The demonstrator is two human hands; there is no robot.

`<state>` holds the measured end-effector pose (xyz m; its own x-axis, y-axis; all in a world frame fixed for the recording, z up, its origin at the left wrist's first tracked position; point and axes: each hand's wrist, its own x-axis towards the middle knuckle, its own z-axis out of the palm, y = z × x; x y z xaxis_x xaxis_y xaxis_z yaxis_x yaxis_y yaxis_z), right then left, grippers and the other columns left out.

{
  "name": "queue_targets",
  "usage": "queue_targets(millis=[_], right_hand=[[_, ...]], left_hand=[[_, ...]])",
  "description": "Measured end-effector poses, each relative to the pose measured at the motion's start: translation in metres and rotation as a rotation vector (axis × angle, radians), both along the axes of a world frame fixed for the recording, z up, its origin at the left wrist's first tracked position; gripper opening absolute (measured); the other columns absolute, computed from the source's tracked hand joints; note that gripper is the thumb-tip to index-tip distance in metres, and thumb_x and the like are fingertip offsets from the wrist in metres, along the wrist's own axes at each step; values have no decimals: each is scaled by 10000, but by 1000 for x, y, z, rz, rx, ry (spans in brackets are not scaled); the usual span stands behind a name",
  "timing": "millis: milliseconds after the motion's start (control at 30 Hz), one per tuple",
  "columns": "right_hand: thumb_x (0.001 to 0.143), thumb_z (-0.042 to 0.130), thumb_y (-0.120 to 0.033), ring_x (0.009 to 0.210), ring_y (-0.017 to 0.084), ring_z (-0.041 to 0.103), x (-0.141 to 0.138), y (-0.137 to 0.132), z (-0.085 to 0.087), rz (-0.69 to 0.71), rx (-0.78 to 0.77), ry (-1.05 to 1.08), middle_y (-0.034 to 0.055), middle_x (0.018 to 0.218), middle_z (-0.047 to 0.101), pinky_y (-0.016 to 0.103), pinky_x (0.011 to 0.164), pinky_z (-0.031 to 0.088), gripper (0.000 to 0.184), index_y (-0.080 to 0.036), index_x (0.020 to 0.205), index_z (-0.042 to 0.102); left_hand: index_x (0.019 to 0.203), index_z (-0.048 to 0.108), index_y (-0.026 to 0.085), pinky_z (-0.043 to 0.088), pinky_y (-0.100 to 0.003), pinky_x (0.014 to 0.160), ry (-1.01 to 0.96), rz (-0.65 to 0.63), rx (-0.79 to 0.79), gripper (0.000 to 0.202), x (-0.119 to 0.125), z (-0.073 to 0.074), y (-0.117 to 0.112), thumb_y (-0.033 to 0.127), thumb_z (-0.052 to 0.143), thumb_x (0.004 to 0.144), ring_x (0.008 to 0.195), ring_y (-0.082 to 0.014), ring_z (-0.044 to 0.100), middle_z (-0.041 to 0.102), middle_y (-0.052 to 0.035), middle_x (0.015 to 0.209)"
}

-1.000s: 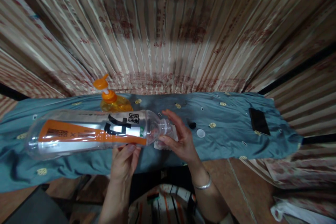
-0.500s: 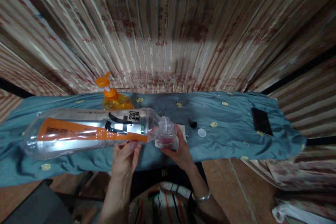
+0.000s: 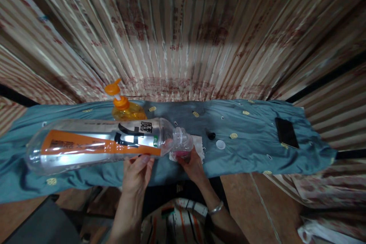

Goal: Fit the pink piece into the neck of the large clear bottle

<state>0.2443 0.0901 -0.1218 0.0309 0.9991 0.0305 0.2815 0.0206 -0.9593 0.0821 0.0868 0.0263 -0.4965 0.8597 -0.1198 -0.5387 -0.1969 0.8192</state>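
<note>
A large clear plastic bottle (image 3: 100, 141) with an orange and silver label lies sideways in the air, its neck pointing right. My left hand (image 3: 138, 169) grips it from below near the shoulder, thumb against the label. At the neck, my right hand (image 3: 191, 164) has its fingers closed around a small clear container (image 3: 186, 144), which meets the big bottle's mouth. Something pink shows low by the right fingers; what it belongs to is hard to tell. Beneath them a white paper or tissue (image 3: 199, 145) rests on the cloth, partly covered.
Behind the bottle stands an orange pump bottle (image 3: 128, 110) of yellow liquid. Right of my hands lie a small black piece (image 3: 211, 136) and a white disc (image 3: 220, 144). A dark phone-like slab (image 3: 286, 132) sits farther right on the teal cloth (image 3: 251, 156). A striped curtain (image 3: 183, 45) hangs behind.
My right hand has shifted slightly left and down, its fingers drawn in lower on the small container. More of the white paper shows beside it. The big bottle stays nearly still.
</note>
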Motion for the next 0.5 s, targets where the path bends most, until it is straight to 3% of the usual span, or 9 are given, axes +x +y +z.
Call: queue_targets(millis=[200,500], right_hand=[[800,764,-360,1184,292,678,1,1,-7,-8,7,-30,91,1253,715,476,1046,534,655,-249,1397,522],[795,777,-368,1156,287,692,1,3,-5,3,10,-13,96,1241,722,460,1025,546,677,-239,1409,522]], left_hand=[[827,742,299,634,-419,703,24,-15,-6,598,0,1,0,402,1003,298,692,-234,709,719,28,696],[830,727,310,639,-453,739,80,-77,-1,573,4,9,0,473,990,349,895,-326,742,766,-14,864]])
